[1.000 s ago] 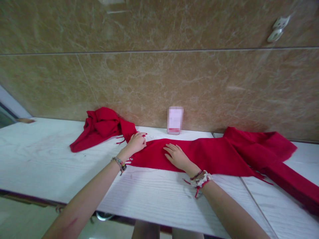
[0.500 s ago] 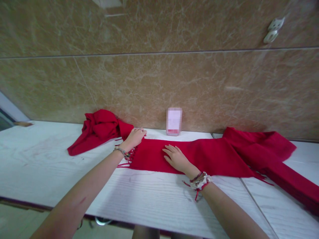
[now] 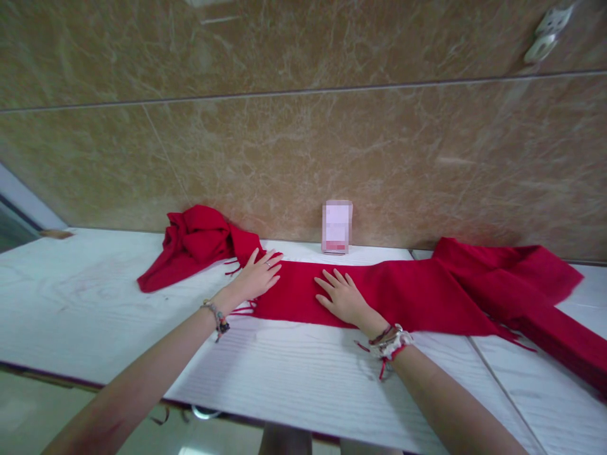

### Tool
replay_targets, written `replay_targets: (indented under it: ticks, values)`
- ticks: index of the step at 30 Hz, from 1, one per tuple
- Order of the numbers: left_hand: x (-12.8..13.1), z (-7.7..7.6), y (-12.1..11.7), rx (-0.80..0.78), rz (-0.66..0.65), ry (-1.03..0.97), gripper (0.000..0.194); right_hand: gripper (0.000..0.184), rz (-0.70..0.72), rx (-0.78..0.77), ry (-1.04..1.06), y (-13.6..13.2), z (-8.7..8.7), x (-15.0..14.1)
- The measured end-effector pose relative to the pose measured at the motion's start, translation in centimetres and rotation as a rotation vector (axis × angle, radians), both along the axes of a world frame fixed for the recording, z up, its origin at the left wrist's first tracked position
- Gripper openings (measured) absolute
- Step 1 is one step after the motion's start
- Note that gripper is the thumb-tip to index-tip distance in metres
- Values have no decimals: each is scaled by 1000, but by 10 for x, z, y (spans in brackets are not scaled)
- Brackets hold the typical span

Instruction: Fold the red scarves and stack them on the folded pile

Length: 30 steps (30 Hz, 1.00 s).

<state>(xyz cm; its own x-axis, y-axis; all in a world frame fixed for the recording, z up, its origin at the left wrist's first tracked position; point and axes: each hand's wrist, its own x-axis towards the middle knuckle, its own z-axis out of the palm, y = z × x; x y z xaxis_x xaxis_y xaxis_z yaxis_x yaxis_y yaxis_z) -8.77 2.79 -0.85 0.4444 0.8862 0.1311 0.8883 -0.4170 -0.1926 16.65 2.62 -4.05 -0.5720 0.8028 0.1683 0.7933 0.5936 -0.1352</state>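
Scarf (image 3: pixel 408 291), bright red, is lying lengthwise across a white wood-look tabletop (image 3: pixel 284 366) up against a brown marbled wall (image 3: pixel 284 158). Left hand (image 3: pixel 257 278) is palm down over the fringed end, fingers apart, not pinching anything as far as I can see. Right hand (image 3: pixel 342 297) rests on the cloth a bit further along, fingers also spread and not closed on anything. Can't tell how hard either one is pressing. As for how far along things are, I'd call it partway: the stretch under and between the hands looks pretty flat with straight edges, and it's decent for a bit past the right hand too. Further right it's another story, with a big loose fold (image 3: pixel 512 272) by the wall and a thick strip (image 3: pixel 559 341) angling off past the edge of view. Over on the left there's a crumpled red bundle (image 3: pixel 199 240) that looks totally unsorted, and the left hand hides where it meets the flat part, so no idea if it's a separate piece. Writing-wise, not much to report: a pale pink phone-like thing (image 3: pixel 337 224) stands against the wall, but its front is blurred out and nothing's readable. No tag or brand that I can spot on the cloth, and none legible on the little white cat-shaped holder (image 3: pixel 552 25) up on the wall either.
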Motion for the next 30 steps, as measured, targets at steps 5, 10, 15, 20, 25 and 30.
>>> replay_targets:
  ticks: [5, 10, 15, 20, 25, 30]
  values:
    - [40, -19, -8, -89, -22, -94, 45, 46, -4, 18, 21, 0, -1, 0]
    - [29, -23, -13, -314, -81, -172, 53, 46, -6, 13, 26, 2, -2, 1]
    - [-1, 7, -21, -376, -127, -269, 35, 34, 194, 105, 166, -4, 0, -4]
    - [-12, 26, -31, -576, -92, -221, 18, 23, 507, 172, 199, -26, 5, -23]
    - [-6, 27, -36, -553, -46, -156, 21, 20, 529, 158, 100, -34, 7, -34]
    - [0, 31, -41, -506, -27, -97, 16, 23, 531, 167, 89, -32, 8, -32]
